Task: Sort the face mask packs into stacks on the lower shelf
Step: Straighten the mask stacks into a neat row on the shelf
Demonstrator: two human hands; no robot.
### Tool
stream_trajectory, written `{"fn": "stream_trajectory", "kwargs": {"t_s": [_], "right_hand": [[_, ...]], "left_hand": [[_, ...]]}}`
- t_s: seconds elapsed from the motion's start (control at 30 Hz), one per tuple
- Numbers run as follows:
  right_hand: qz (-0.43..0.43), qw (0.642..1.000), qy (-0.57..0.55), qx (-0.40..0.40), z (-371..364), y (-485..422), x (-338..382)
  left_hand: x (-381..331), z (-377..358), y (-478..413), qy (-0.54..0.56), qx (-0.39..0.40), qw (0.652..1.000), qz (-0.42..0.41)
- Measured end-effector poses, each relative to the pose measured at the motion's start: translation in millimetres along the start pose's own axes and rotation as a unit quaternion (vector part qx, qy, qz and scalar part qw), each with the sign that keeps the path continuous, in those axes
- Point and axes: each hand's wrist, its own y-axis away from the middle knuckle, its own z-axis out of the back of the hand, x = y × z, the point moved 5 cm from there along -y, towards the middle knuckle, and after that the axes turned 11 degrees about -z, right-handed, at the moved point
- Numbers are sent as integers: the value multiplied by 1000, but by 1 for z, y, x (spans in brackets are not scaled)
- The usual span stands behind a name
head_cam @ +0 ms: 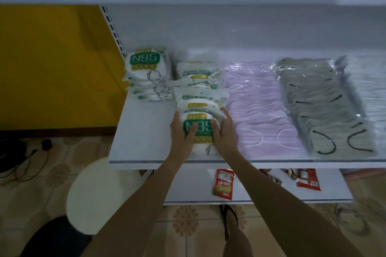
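While the left hand and right hand clasp the front pack, sorting looks roughly half done.
Both hands curl around the sides of this N95 pack at the centre of the frame, on the white shelf. One tidy stack stands at upper left, and the slumped row behind the held pack is left to sort. Right of it, a clear bag holds pink masks and a second bag holds grey ones. The bag at the far right edge is perhaps white masks, but it is too blurred to tell.

N95 stack back-left; loose overlapping row beside; front N95 pack flat, perhaps atop others.
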Motion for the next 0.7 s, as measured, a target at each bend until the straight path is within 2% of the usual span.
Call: {"fn": "stream_trajectory", "kwargs": {"t_s": [0.43,0.57,0.7], "right_hand": [[42,997,36,-55,9,1,14],[38,998,-27,-52,13,1,24],[84,993,-54,-66,29,-5,68]], "left_hand": [[-4,-1,5,-89,4,994,-59],[-6,7,3,-60,-5,998,-37],[-25,38,-15,-78,-58,993,-67]]}}
